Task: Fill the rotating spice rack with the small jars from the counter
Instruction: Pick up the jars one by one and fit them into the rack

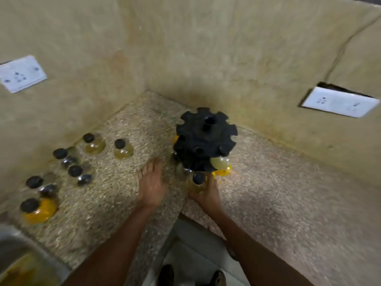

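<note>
The black rotating spice rack [205, 141] stands in the counter corner, with a pale jar [219, 163] and a yellow-filled jar [223, 172] in its lower slots. My right hand [208, 195] grips a small black-capped jar [197, 182] right at the rack's front base. My left hand [152, 182] lies flat on the counter, fingers straight, just left of the rack. Several more black-capped jars stand at the left: two amber ones [93, 144] [122, 149], dark-filled ones [68, 158], and an orange one [39, 210].
The speckled stone counter [288, 193] wraps an inner corner, with its front edge notch between my arms. Wall sockets sit on the left wall [21, 74] and the right wall [338, 102]. A steel sink [18, 263] lies at the bottom left.
</note>
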